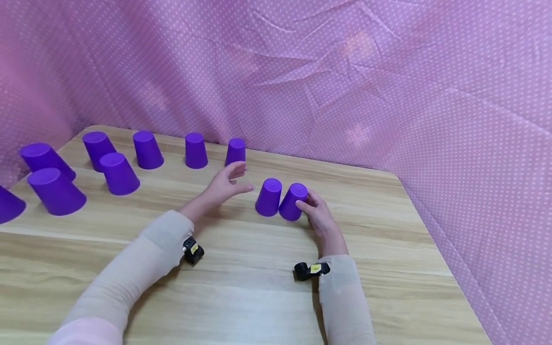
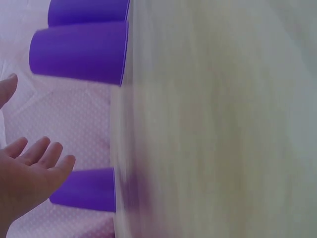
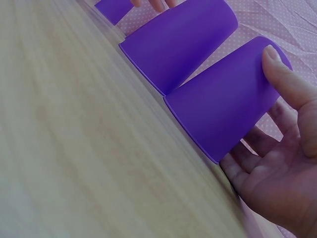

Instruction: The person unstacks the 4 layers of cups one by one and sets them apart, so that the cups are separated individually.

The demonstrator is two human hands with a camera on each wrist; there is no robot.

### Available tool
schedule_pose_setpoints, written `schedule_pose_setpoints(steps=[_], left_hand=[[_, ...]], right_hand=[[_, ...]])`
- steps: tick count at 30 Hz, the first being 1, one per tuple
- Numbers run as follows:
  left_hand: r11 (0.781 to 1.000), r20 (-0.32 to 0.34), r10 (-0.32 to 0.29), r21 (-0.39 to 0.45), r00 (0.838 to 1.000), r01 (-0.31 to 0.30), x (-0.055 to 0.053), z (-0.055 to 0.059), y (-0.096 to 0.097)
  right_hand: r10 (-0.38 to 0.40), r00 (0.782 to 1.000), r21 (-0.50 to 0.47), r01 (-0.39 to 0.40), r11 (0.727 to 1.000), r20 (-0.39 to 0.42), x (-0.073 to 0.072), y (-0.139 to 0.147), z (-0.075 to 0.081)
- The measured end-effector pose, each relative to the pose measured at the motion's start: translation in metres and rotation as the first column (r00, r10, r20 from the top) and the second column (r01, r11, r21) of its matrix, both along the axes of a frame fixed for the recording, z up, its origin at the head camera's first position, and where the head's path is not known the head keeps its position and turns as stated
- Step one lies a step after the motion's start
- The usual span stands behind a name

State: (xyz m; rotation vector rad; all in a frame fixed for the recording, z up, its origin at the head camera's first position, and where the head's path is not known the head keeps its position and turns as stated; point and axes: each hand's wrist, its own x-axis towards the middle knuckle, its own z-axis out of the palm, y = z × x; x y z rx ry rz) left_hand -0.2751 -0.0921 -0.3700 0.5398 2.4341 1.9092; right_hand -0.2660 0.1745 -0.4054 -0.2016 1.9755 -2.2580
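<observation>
I see the right hand (image 1: 318,214) gripping an upturned purple cup (image 1: 293,201), thumb on its base, touching a second cup (image 1: 268,197) mid-table. Left hand (image 1: 225,184) hovers spread, holding nothing. My read: two cups gathered, nine left scattered along the back-left. Wooden table (image 1: 388,230), pink dotted cloth (image 1: 388,86) behind.

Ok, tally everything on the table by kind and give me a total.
Purple cups, all upside down: 10
Hands, left and right: 2
Black wrist cameras: 2
Total: 14
</observation>
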Motion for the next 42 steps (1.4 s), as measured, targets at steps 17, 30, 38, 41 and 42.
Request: schedule_pose_setpoints(steps=[17,30,38,41,42], left_hand=[[0.994,0.009,-0.093,-0.062,0.996,0.094,0.004,-0.007,0.046],[0.996,0.037,-0.070,-0.057,0.997,0.072,0.026,0.020,0.054],[0.997,0.029,-0.073,0.005,0.997,0.073,0.011,0.001,0.046],[0.998,0.021,-0.066,0.016,0.998,0.065,0.007,-0.005,0.040],[0.998,0.020,-0.063,0.022,0.998,0.063,0.007,-0.005,0.037]], right_hand=[[-0.008,1.000,0.013,0.008,1.000,-0.008,-0.001,0.000,-0.002],[0.006,1.000,0.008,-0.005,1.000,-0.021,-0.002,0.000,-0.003],[0.000,1.000,0.006,0.000,1.000,-0.017,-0.001,-0.001,-0.002],[-0.001,1.000,0.009,0.001,1.000,-0.015,-0.001,-0.001,-0.001],[-0.001,1.000,0.011,0.001,1.000,-0.014,-0.001,-0.001,0.000]])
